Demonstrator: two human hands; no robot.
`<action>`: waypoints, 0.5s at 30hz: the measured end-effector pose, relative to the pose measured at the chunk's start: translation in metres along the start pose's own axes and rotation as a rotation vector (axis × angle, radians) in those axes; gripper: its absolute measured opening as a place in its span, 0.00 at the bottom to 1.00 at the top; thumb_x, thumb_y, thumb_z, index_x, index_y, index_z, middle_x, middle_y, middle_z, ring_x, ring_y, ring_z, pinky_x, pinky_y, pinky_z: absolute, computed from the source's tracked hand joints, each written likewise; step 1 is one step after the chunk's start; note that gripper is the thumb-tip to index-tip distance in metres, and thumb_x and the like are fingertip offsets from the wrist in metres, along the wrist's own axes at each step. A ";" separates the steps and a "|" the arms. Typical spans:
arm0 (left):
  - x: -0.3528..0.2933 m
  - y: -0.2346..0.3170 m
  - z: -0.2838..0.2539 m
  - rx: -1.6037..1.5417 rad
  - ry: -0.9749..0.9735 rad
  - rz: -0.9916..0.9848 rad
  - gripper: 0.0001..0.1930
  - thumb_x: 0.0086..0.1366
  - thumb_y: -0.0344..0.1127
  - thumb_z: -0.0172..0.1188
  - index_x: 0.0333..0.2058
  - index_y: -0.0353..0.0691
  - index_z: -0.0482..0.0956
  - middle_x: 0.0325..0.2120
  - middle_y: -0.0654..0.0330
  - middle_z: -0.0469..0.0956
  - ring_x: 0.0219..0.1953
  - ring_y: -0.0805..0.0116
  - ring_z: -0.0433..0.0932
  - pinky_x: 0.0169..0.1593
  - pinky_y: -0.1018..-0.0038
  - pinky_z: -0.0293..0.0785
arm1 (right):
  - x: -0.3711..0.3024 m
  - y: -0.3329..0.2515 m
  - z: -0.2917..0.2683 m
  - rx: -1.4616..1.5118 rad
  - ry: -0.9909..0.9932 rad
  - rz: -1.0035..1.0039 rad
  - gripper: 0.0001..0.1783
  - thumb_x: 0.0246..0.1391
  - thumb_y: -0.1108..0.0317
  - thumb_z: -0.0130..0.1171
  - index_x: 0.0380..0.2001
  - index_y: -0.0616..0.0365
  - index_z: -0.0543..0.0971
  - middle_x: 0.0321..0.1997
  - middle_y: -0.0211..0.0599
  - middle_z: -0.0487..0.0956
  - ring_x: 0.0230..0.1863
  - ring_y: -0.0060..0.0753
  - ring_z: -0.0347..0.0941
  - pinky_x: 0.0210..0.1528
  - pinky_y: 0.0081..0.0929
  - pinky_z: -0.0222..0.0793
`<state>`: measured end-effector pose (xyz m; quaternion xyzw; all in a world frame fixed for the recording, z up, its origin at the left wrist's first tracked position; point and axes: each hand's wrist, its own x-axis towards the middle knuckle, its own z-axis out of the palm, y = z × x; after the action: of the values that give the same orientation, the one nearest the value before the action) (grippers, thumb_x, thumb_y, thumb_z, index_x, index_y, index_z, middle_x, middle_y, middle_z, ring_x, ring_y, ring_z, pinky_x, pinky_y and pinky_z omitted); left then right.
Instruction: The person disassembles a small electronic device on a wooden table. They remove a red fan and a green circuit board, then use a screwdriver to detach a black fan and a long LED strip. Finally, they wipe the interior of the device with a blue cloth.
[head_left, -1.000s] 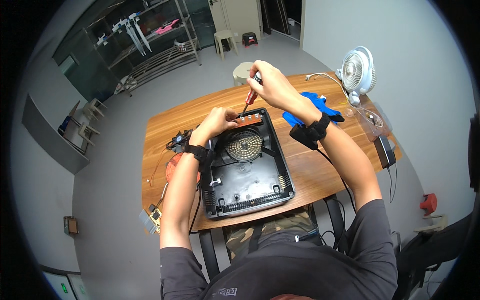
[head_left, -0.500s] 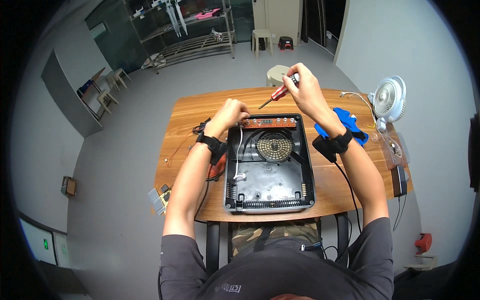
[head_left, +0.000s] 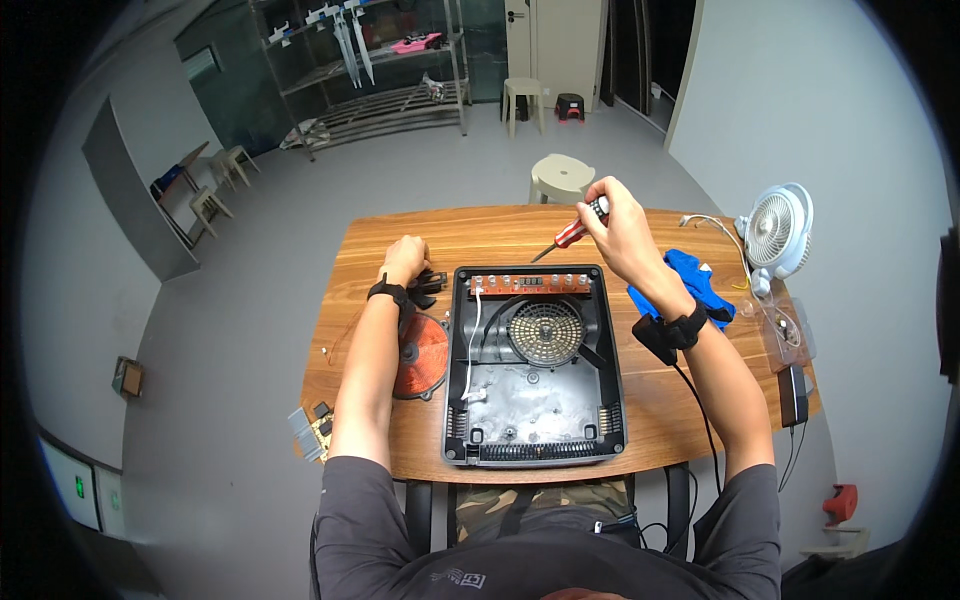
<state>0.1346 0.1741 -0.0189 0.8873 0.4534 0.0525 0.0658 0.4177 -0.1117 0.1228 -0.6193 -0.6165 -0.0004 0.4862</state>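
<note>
Starting at the lower left of the frame, we catch a green lit sign [head_left: 79, 487], too small for us to read, and then, on the left edge of the wooden table [head_left: 365, 240], a circuit board [head_left: 322, 428] with a grey heat sink. Next comes the left hand [head_left: 405, 262], fingers curled in, left of upper centre; whether it grips anything, we cannot tell. Below it we have the reddish disc [head_left: 424, 355], and just beside its fingers a black fan part [head_left: 428, 286]. Down at the bottom there's a pale printed mark [head_left: 466, 579] on the dark shirt [head_left: 580, 560]. Dead centre sits the open black casing [head_left: 540, 402], its long axis running up and down the frame; across its top end lies an orange circuit strip [head_left: 508, 284], with small markings we can't make out, and a white cable [head_left: 470, 345] trails down the casing's left side. Right of upper centre, here's the red-and-clear screwdriver [head_left: 570, 235], lying on a slant, tip aimed to the lower left near the casing's top edge, and the right hand [head_left: 622, 228] has its fingers closed around the handle. Farther right we see a blue cloth [head_left: 690, 285], a pale fan [head_left: 776, 230] facing left, and a black box [head_left: 793, 395] at the table's right edge.
</note>
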 end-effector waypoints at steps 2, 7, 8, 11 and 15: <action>0.002 0.004 0.004 -0.006 -0.002 -0.015 0.09 0.53 0.31 0.72 0.35 0.43 0.89 0.35 0.45 0.85 0.42 0.48 0.85 0.47 0.60 0.81 | -0.001 0.000 0.001 0.003 0.000 0.009 0.12 0.61 0.69 0.62 0.39 0.64 0.71 0.37 0.49 0.74 0.35 0.47 0.74 0.40 0.41 0.71; 0.002 0.001 0.006 -0.026 0.008 -0.035 0.09 0.52 0.31 0.73 0.34 0.41 0.89 0.35 0.45 0.85 0.41 0.48 0.85 0.46 0.60 0.81 | -0.004 -0.006 0.002 0.011 0.007 -0.016 0.12 0.61 0.70 0.62 0.40 0.64 0.71 0.36 0.49 0.74 0.33 0.46 0.74 0.38 0.41 0.71; 0.002 -0.002 0.007 -0.031 0.004 -0.026 0.09 0.52 0.31 0.73 0.34 0.41 0.89 0.35 0.45 0.85 0.41 0.48 0.85 0.45 0.60 0.81 | -0.005 -0.006 0.003 0.022 0.010 -0.025 0.12 0.61 0.70 0.62 0.40 0.64 0.71 0.36 0.49 0.74 0.33 0.46 0.74 0.38 0.41 0.71; 0.002 -0.004 0.009 -0.051 -0.003 -0.011 0.09 0.51 0.31 0.73 0.33 0.40 0.88 0.34 0.45 0.85 0.41 0.48 0.86 0.45 0.60 0.81 | -0.006 -0.002 0.003 0.007 0.018 -0.042 0.11 0.61 0.70 0.62 0.40 0.64 0.71 0.36 0.49 0.74 0.33 0.47 0.74 0.38 0.41 0.71; 0.001 -0.010 0.011 -0.075 -0.006 -0.011 0.08 0.51 0.30 0.74 0.31 0.40 0.88 0.33 0.46 0.86 0.40 0.49 0.86 0.45 0.60 0.81 | -0.007 -0.002 0.002 0.001 0.026 -0.059 0.12 0.61 0.70 0.62 0.39 0.64 0.71 0.35 0.49 0.74 0.33 0.48 0.74 0.38 0.41 0.70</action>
<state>0.1290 0.1796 -0.0318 0.8818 0.4560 0.0665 0.1006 0.4133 -0.1158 0.1187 -0.6006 -0.6282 -0.0224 0.4941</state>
